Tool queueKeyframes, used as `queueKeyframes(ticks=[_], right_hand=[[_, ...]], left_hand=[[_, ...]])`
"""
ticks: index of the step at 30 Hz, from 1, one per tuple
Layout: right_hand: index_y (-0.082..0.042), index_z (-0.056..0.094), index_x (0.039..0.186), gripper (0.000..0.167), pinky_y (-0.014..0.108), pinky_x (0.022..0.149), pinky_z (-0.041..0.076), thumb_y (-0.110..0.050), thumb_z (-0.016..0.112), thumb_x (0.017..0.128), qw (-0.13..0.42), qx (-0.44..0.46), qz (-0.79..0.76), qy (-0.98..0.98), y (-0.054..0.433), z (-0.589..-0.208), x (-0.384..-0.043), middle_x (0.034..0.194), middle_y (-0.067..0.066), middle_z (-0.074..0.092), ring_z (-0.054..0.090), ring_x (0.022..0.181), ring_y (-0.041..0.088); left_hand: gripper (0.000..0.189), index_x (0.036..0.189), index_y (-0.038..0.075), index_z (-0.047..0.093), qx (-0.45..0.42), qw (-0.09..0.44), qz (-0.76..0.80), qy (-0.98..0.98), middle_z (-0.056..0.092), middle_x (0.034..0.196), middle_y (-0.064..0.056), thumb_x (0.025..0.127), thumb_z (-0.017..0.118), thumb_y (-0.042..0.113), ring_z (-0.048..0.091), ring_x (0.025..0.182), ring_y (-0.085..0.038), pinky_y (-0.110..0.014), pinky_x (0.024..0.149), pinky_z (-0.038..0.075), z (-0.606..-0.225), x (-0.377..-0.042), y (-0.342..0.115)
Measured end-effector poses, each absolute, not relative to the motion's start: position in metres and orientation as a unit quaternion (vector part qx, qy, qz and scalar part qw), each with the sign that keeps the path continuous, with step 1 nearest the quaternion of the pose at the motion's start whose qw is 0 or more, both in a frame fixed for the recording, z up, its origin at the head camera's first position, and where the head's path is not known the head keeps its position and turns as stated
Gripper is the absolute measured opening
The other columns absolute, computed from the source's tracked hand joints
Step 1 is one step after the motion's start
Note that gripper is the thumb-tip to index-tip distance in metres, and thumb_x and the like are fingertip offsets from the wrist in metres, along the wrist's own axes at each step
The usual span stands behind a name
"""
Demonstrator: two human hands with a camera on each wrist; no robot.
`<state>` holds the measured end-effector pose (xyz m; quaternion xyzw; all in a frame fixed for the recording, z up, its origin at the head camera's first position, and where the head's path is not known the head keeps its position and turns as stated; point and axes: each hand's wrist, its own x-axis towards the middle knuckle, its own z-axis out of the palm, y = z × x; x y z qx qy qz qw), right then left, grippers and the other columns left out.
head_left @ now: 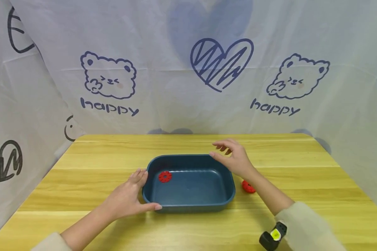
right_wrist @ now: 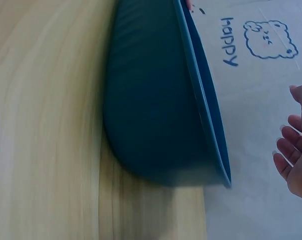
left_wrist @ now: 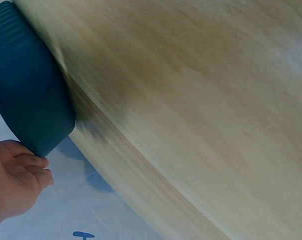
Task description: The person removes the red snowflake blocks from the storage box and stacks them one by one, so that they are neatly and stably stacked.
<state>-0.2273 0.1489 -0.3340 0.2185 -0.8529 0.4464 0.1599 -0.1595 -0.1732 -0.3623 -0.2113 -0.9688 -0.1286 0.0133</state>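
A dark blue rectangular bin (head_left: pixel 188 208) stands on the table. Inside it, toward the left, lies a red slotted disc (head_left: pixel 165 176). My left hand (head_left: pixel 128 195) rests against the bin's left front corner, fingers along its left side and thumb along the front rim. The left wrist view has that hand's fingertips (left_wrist: pixel 43 162) right at the bin's corner. Over the bin's back right rim, my right hand (head_left: pixel 234 158) hovers with loosely bent fingers and nothing in them. A second red disc (head_left: pixel 248 187) lies right of the bin, partly hidden by the right forearm.
The wooden table (head_left: pixel 91 157) runs back to a whitish cloth (head_left: pixel 163 90) printed with bears, hearts and "happy". More cloth hangs at both sides. A black device with a yellow patch (head_left: pixel 274 234) sits by the right sleeve.
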Motion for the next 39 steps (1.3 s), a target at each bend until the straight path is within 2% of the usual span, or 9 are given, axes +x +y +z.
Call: queueKeyframes(ticks=[11,19,24,30,39], right_hand=[[-0.002,0.066,0.11,0.031,0.027,0.069,0.047,-0.014,0.071,0.081,0.131,0.237,0.464,-0.843,0.112,-0.344,-0.231,0.094,0.011,0.061,0.055,0.086,0.024],[-0.002,0.066,0.111,0.032,0.028,0.073,0.049,-0.016,0.07,0.082,0.104,0.236,0.48,-0.838,0.088,-0.352,-0.233,0.098,0.013,0.062,0.055,0.089,0.023],[-0.001,0.066,0.11,0.033,0.026,0.073,0.047,-0.017,0.071,0.081,0.086,0.23,0.487,-0.838,0.07,-0.358,-0.236,0.099,0.017,0.061,0.056,0.086,0.025],[0.001,0.066,0.108,0.034,0.023,0.072,0.047,-0.018,0.072,0.08,0.064,0.222,0.478,-0.848,0.05,-0.367,-0.24,0.095,0.015,0.062,0.057,0.083,0.023],[0.004,0.067,0.107,0.036,0.018,0.065,0.046,-0.018,0.073,0.079,-0.019,0.214,0.425,-0.879,0.034,-0.379,-0.246,0.089,0.013,0.065,0.056,0.074,0.014]], left_hand=[[0.107,0.138,-0.008,0.037,-0.213,0.016,-0.131,-0.968,0.035,0.145,-0.024,0.068,0.064,0.069,0.031,0.135,-0.043,-0.058,0.095,0.041,-0.365,-0.16,-0.174],[0.107,0.137,-0.009,0.038,-0.214,0.023,-0.128,-0.968,0.037,0.143,-0.026,0.068,0.064,0.069,0.032,0.134,-0.044,-0.058,0.094,0.043,-0.364,-0.16,-0.173],[0.107,0.137,-0.009,0.038,-0.214,0.02,-0.129,-0.968,0.036,0.144,-0.026,0.068,0.064,0.069,0.031,0.134,-0.044,-0.058,0.094,0.042,-0.364,-0.16,-0.173],[0.108,0.138,-0.008,0.037,-0.213,0.015,-0.126,-0.969,0.035,0.144,-0.027,0.068,0.063,0.07,0.031,0.134,-0.044,-0.058,0.094,0.042,-0.362,-0.16,-0.173],[0.107,0.136,-0.009,0.039,-0.223,0.01,-0.114,-0.968,0.036,0.143,-0.028,0.069,0.061,0.071,0.032,0.133,-0.044,-0.057,0.093,0.043,-0.358,-0.161,-0.172]])
